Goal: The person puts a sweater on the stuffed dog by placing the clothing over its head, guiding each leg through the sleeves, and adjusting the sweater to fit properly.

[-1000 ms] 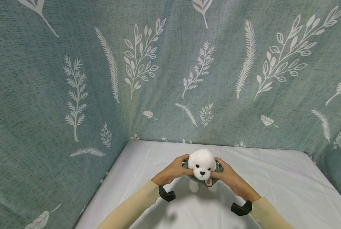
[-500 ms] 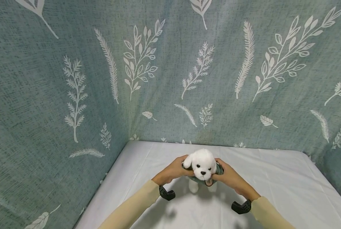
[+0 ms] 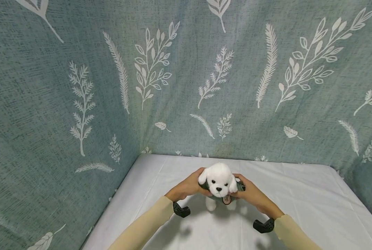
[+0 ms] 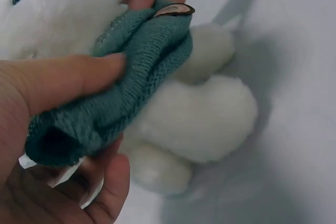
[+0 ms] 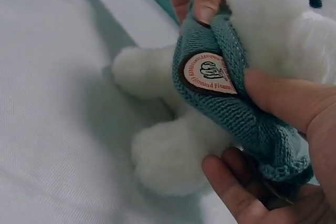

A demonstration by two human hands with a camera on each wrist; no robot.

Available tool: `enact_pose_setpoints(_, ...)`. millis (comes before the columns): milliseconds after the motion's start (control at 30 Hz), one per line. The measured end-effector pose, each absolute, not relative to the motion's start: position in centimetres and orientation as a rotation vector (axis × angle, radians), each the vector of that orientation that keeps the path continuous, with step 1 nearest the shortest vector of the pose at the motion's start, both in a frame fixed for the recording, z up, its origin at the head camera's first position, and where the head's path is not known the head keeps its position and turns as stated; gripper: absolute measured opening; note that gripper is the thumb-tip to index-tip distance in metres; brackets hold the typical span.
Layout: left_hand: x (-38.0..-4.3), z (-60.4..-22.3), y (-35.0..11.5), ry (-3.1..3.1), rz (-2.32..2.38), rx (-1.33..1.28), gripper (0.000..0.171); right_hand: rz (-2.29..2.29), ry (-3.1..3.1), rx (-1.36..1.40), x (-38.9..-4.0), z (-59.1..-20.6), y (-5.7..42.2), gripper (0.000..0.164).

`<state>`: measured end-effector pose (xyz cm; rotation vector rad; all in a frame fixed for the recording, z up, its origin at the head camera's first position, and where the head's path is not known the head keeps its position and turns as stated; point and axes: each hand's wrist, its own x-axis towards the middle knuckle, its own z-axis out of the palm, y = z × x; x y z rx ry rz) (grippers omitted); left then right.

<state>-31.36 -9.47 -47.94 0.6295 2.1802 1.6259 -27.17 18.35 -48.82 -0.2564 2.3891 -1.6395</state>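
Note:
A white plush dog faces the camera on the white cloth, its two floppy ears hanging over the neckline. It wears a teal knitted sweater bunched around its neck and shoulders, with an oval pink patch on the front. My left hand grips the sweater at one side of the neck, thumb on the knit and fingers underneath. Opposite it, my right hand pinches the sweater's edge between thumb and fingers. In the left wrist view, an empty sleeve opening shows by the left palm.
A white cloth covers the table. Green fabric walls with white leaf prints stand behind it and at the left. Black wrist devices sit on both wrists.
The dog's ears have come out over the sweater, first the one by my left hand, then the one by my right. Its head has shifted slightly left; both hands keep their places.

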Motion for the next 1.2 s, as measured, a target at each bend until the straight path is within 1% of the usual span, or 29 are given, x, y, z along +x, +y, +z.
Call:
enact_pose_setpoints(133,-31.5,-48.3,-9.9,2.174,1.618,0.61,0.069,-1.623,2.396,-0.286,-27.4,-49.0,18.4,0.091)
enact_pose_setpoints(333,-31.3,-48.5,-10.2,2.198,1.575,0.651,0.067,-1.644,2.389,-0.338,-27.5,-49.3,18.3,0.095)
enact_pose_setpoints(433,-31.3,-48.4,-10.2,2.206,1.553,0.721,0.065,-1.638,2.418,-0.351,-27.4,-49.2,18.1,0.091)
enact_pose_setpoints(600,-31.5,-48.3,-10.0,2.191,1.512,0.852,0.05,-1.634,2.466,-0.322,-27.3,-49.1,18.0,0.08)
enact_pose_setpoints(700,-31.6,-48.3,-9.9,2.199,1.498,0.899,0.045,-1.652,2.46,-0.302,-27.3,-49.1,17.8,0.078)
enact_pose_setpoints(833,-31.6,-48.5,-9.9,2.261,1.491,0.978,0.044,-1.673,2.436,-0.303,-27.4,-49.2,17.6,0.084)
enact_pose_setpoints(933,-31.6,-48.8,-9.9,2.412,1.463,0.93,0.046,-1.676,2.415,-0.306,-27.3,-49.3,17.4,0.088)
enact_pose_setpoints(1067,-31.6,-49.2,-9.9,2.619,1.41,0.896,0.055,-1.673,2.419,-0.313,-27.3,-49.4,17.3,0.087)
enact_pose_setpoints(1133,-31.6,-49.3,-9.8,2.665,1.403,0.959,0.058,-1.678,2.426,-0.323,-27.3,-49.4,17.4,0.085)
enact_pose_setpoints(1200,-31.6,-49.3,-9.7,2.668,1.409,0.991,0.057,-1.68,2.434,-0.336,-27.3,-49.4,17.4,0.083)
